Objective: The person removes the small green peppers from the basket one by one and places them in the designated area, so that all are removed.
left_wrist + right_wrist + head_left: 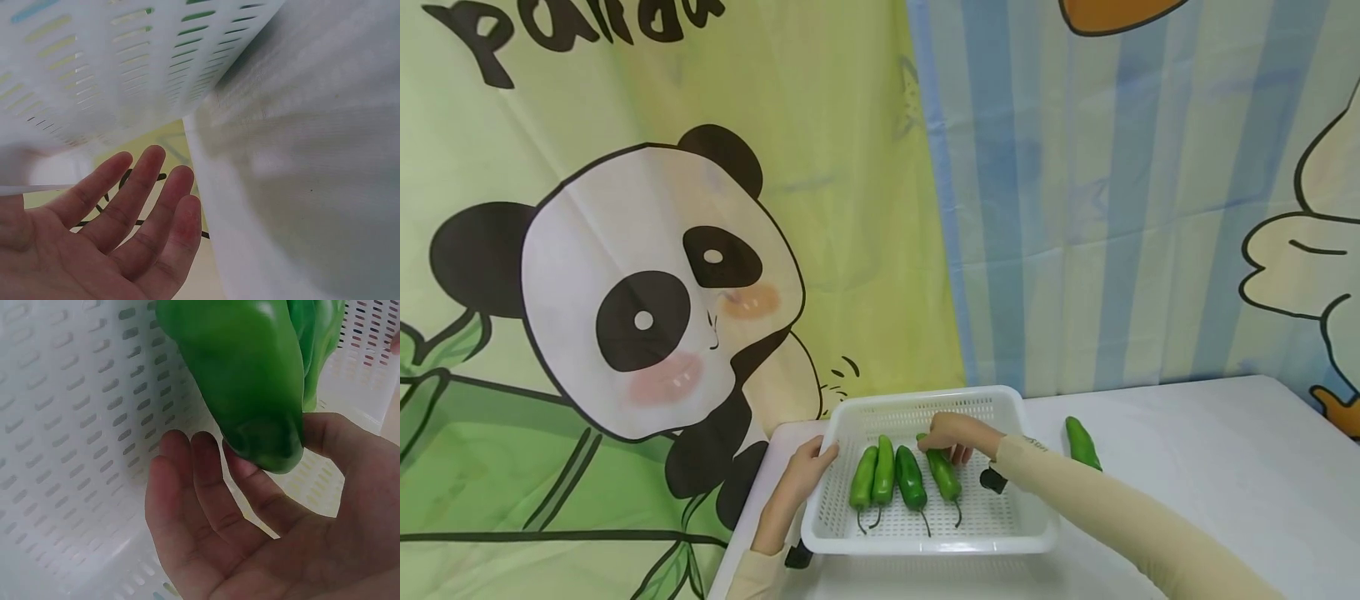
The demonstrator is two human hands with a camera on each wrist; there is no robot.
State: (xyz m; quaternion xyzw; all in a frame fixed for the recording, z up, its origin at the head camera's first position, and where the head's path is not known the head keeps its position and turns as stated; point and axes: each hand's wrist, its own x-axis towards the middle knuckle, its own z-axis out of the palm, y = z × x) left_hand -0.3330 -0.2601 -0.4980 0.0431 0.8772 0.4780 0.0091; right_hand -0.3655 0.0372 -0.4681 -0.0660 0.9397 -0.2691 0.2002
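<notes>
A white plastic basket [925,546] holds several long green peppers in a row, stems toward the near side. My right hand [958,433] reaches inside and pinches the blunt end of the rightmost green pepper [943,477] between thumb and forefinger. In the right wrist view that green pepper [244,369] hangs over the other curved fingers [209,481], which stay off it. At the basket's left side my left hand [808,471] holds the rim, thumb over it. Its fingers [144,200] extend outside the slotted wall, loosely bent; the rim hides the thumb in the left wrist view.
One more green pepper [1082,443] lies on the white table [1210,467], right of the basket and behind the right forearm. A printed curtain [865,208] with a panda hangs along the table's back edge.
</notes>
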